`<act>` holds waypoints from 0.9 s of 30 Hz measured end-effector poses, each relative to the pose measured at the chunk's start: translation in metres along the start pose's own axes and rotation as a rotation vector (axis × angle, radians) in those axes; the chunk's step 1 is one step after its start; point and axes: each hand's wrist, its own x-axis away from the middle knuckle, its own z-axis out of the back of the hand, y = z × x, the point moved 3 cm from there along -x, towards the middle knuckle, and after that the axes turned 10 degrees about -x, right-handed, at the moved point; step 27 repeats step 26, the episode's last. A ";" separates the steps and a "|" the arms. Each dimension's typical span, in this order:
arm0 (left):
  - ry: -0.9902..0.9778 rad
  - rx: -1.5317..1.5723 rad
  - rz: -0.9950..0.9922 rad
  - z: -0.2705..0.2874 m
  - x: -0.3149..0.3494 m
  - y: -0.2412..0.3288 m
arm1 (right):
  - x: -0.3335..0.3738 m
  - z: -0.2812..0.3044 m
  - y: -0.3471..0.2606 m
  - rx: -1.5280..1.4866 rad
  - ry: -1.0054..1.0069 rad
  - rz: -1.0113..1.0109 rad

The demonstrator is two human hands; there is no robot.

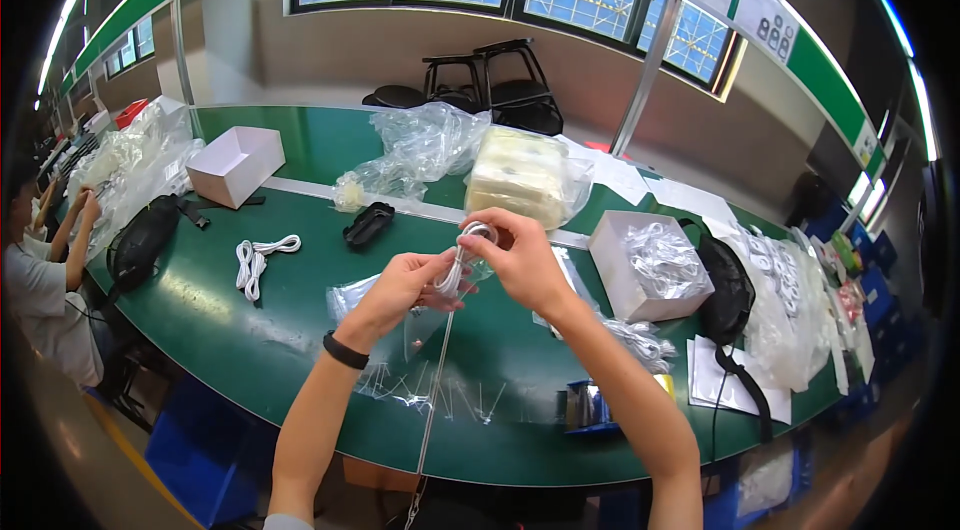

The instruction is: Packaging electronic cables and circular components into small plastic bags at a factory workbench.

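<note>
A coiled white cable [462,260] is held above the green tabletop [300,330], gripped by both hands: the left hand [400,290] pinches its lower loops, the right hand [520,260] clasps the top. A clear plastic bag [420,325] hangs just beneath. Another white cable bundle [255,262] lies well to the left.

White boxes [236,166], clear plastic bags [425,142] on table
</note>
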 end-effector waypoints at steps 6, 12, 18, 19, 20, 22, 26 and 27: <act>-0.109 0.162 0.084 -0.006 0.003 0.003 | -0.006 0.010 -0.006 -0.168 -0.104 -0.055; -0.087 0.173 0.035 -0.004 0.002 0.002 | -0.002 0.010 -0.010 -0.134 -0.223 -0.092; -0.072 0.176 -0.002 -0.005 0.002 0.008 | -0.004 0.013 -0.015 -0.019 -0.211 -0.114; -0.062 0.122 -0.028 -0.004 0.002 0.008 | -0.004 0.016 -0.008 -0.046 -0.227 -0.114; -0.050 0.067 -0.056 -0.003 0.001 0.008 | -0.005 0.018 -0.005 -0.072 -0.244 -0.112; -0.037 0.059 -0.095 -0.004 0.001 0.008 | -0.003 0.019 -0.004 -0.089 -0.245 -0.067; -0.028 -0.006 -0.169 0.002 -0.002 0.002 | -0.001 0.018 -0.010 -0.012 -0.276 -0.008; -0.028 -0.006 -0.169 0.002 -0.002 0.002 | -0.001 0.018 -0.010 -0.012 -0.276 -0.008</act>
